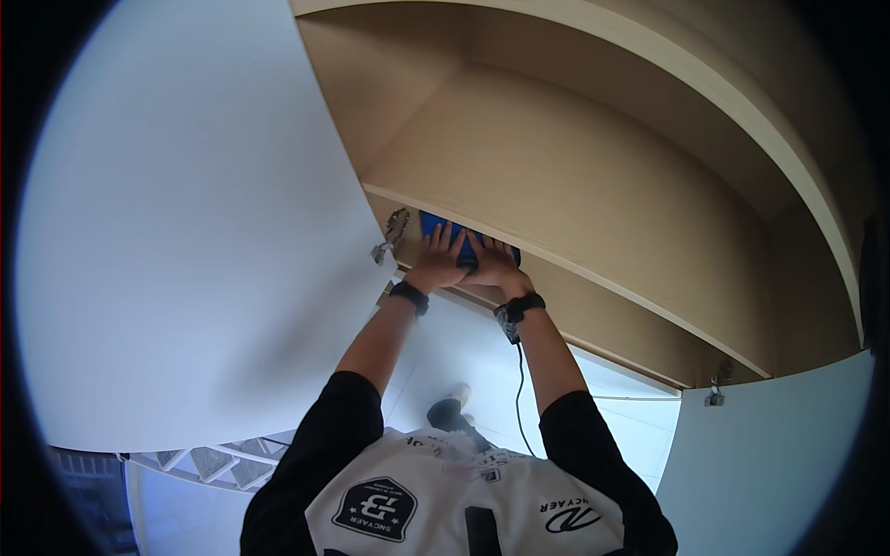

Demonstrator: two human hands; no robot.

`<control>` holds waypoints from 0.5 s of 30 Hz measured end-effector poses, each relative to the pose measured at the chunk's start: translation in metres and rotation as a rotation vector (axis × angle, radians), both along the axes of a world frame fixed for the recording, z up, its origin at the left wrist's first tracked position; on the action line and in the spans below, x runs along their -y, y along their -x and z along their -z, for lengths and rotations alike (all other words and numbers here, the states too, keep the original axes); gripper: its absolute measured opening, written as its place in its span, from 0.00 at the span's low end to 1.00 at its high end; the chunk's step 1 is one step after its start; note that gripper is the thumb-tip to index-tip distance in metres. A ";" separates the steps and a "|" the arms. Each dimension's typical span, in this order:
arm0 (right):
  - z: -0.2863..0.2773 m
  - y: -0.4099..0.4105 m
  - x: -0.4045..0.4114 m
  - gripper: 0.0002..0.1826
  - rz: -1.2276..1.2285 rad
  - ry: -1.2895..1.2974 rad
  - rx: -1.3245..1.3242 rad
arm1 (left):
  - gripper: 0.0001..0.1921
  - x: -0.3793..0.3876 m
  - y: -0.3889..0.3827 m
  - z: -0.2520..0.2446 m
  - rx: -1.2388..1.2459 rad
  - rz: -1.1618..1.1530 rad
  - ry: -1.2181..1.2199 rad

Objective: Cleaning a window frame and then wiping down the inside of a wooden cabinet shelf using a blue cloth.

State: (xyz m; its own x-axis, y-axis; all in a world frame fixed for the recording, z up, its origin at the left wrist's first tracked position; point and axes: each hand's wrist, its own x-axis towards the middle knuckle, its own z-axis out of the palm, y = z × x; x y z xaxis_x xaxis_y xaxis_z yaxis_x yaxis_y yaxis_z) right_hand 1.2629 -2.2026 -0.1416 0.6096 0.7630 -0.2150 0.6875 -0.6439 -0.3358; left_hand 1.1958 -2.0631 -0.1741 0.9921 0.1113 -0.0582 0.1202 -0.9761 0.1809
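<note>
Both arms reach into the lower compartment of a wooden cabinet. A dark blue item (430, 222), its kind unclear, lies there, partly hidden by the shelf above it and by my hands. My left hand (439, 258) lies on its left part with the fingers spread. Beside it, my right hand (491, 261) rests on the right part, fingers pointing inward. The thumbs come close together in the middle. Black bands circle both wrists, and a small device (509, 324) with a dark cable (520, 389) hangs at the right wrist.
A large white cabinet door (195, 229) stands wide at the left, on a metal hinge (395, 229). Another white door (765, 445) is at the right, with its hinge (715, 397). The shelf edge (591, 278) runs just above my hands. A rack (215, 464) stands lower left.
</note>
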 end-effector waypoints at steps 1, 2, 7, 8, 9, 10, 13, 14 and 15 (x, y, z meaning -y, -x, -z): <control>0.001 -0.003 0.010 0.61 0.015 0.009 -0.019 | 0.43 0.010 -0.002 -0.003 -0.024 0.030 -0.028; 0.000 -0.012 0.017 0.60 0.042 -0.005 -0.089 | 0.44 0.018 -0.010 -0.008 -0.075 0.044 -0.052; -0.011 -0.011 0.058 0.58 0.156 -0.022 -0.167 | 0.45 0.045 -0.029 -0.018 -0.101 0.165 -0.038; -0.012 -0.006 0.071 0.57 0.207 -0.040 -0.167 | 0.45 0.056 -0.030 -0.018 -0.107 0.204 -0.039; -0.010 0.000 0.082 0.57 0.224 -0.045 -0.167 | 0.45 0.068 -0.031 -0.019 -0.107 0.221 -0.043; -0.004 0.005 0.096 0.57 0.286 -0.052 -0.040 | 0.46 0.082 -0.034 -0.020 -0.123 0.264 -0.063; 0.011 0.029 0.146 0.55 0.444 -0.062 0.152 | 0.43 0.134 -0.034 -0.031 -0.190 0.419 -0.002; 0.016 0.039 0.167 0.55 0.503 -0.079 0.203 | 0.44 0.154 -0.031 -0.030 -0.176 0.474 0.007; 0.015 0.049 0.181 0.55 0.552 -0.106 0.258 | 0.44 0.167 -0.027 -0.029 -0.159 0.519 0.009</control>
State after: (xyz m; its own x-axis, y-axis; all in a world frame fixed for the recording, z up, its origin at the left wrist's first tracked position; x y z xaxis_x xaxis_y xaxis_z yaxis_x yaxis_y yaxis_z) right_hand 1.2137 -2.3835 -0.1565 0.9428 0.3293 0.0520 0.3300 -0.9001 -0.2845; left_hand 1.2226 -2.2303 -0.1451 0.8956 -0.3920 -0.2104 -0.3506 -0.9130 0.2084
